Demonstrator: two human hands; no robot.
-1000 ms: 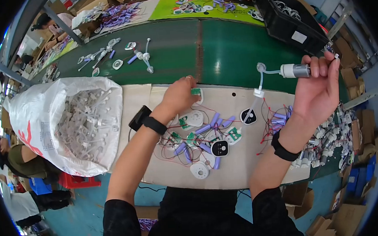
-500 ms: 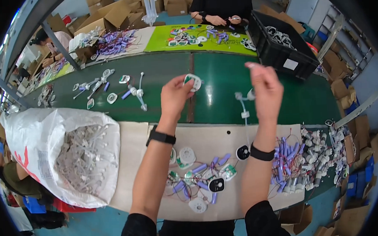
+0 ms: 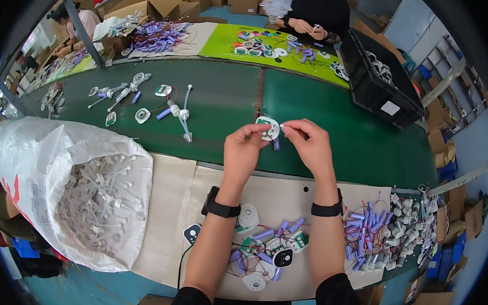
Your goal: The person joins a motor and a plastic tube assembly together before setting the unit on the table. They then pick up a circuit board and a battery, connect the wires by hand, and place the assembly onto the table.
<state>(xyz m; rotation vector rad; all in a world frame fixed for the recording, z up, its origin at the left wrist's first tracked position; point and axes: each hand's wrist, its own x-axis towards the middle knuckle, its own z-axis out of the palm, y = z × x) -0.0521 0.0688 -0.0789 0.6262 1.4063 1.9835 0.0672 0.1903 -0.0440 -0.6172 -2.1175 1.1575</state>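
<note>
"So, where is the piece being handled?"

"Over the green belt (image 3: 378,150), near its closer edge: a white plate (image 3: 274,130) carrying a green circuit board (image 3: 261,120). A purple cylinder (image 3: 276,145) shows just below it; whether that hangs or lies on the belt, I cannot tell."

"And the hands?"

"Both above the belt's near edge. The left hand (image 3: 242,148) grips the plate between thumb and fingers. The right hand (image 3: 312,146) pinches a small white bit (image 3: 282,126) right by the plate's rim; whether the two touch is too small to make out."

"What lies on this side of the belt?"

"A beige work surface (image 3: 167,182) runs along it, with a white sack (image 3: 23,149) of clear tube parts (image 3: 99,200) at the left. Right of the forearms are heaped purple cells (image 3: 365,223), then grey-and-white motors (image 3: 406,226). A black-faced cover (image 3: 283,257) sits among wires between the forearms."

"On the belt and beyond?"

"Tube assemblies (image 3: 180,113) rest on its left part. A black bin (image 3: 370,103) stands at its far right edge. Across it, a co-worker in black (image 3: 322,8) works behind a lime-green mat (image 3: 215,47)."
</note>
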